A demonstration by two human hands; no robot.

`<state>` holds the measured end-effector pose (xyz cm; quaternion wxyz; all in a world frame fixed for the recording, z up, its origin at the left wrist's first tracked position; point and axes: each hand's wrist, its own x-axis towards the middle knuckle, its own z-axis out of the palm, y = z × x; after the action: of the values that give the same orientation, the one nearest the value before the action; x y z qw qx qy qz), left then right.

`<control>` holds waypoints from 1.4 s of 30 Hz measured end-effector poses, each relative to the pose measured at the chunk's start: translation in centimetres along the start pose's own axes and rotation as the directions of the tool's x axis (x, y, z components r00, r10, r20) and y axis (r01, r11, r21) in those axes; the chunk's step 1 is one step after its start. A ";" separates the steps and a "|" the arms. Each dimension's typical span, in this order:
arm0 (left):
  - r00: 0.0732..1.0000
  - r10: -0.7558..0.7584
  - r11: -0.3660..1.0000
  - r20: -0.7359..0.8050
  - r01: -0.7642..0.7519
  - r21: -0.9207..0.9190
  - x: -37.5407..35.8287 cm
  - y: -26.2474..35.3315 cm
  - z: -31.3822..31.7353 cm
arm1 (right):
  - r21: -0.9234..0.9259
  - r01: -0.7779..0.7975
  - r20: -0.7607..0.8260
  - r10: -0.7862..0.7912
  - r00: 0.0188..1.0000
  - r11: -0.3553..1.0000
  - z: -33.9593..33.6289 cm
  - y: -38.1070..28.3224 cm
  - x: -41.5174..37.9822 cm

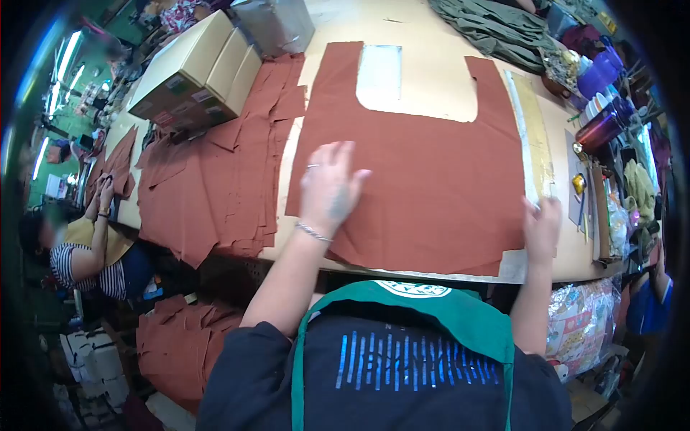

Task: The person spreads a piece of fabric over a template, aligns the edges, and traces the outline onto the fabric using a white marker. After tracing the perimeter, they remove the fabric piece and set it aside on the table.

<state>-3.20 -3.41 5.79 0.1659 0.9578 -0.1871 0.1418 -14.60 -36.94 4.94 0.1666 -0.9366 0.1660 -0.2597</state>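
A reddish-brown fabric piece with a wide U-shaped cut-out at its far edge lies flat in front of me. My left hand rests over its left part, palm down, fingers stretched out and thumb apart, holding nothing. Beside the fabric's right edge is my right hand, its fingers curled into a pinch. Something small and pale shows at those fingertips, too small to name. A long yellowish strip with a pale edge lies along the right side of the fabric. A pale sheet shows inside the cut-out.
Stacked brown fabric pieces lie to the left under cardboard boxes. Dark green cloth is at the back. A tumbler and tools line the right edge. More fabric is piled below left. A co-worker works at left.
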 end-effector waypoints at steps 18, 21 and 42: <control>0.934 -0.322 0.926 0.152 0.278 0.255 2.6 -7.8 4.7 | -0.320 0.128 -0.070 -0.158 0.985 0.939 8.4 6.3 6.4; 0.965 -0.211 0.955 0.157 0.169 0.244 0.9 -5.3 4.6 | -0.356 -0.079 -0.119 0.039 0.992 0.931 5.9 8.9 5.6; 0.947 0.023 1.000 0.321 -0.026 0.003 -1.9 -1.1 2.9 | 0.790 -0.434 0.381 0.208 0.901 0.432 -6.3 10.5 7.6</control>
<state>-3.82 -2.96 2.25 0.1280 0.9663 -0.2229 -0.0130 -14.25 -50.75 9.11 0.6740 -0.7003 0.1707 -0.1619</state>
